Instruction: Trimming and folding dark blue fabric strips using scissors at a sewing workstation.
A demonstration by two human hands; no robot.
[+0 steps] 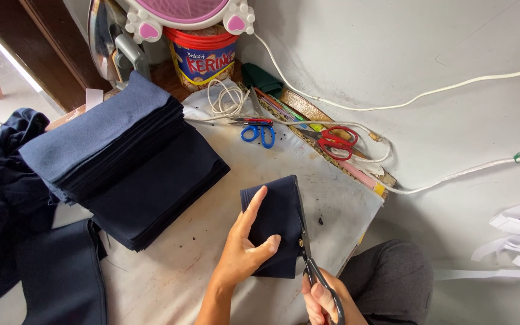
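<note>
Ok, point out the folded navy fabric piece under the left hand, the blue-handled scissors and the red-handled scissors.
Folded navy fabric piece (pixel 281 210): head view, on its upper middle.
Blue-handled scissors (pixel 259 133): head view, on the handle loops.
Red-handled scissors (pixel 336 143): head view, on the handle loops.
</note>
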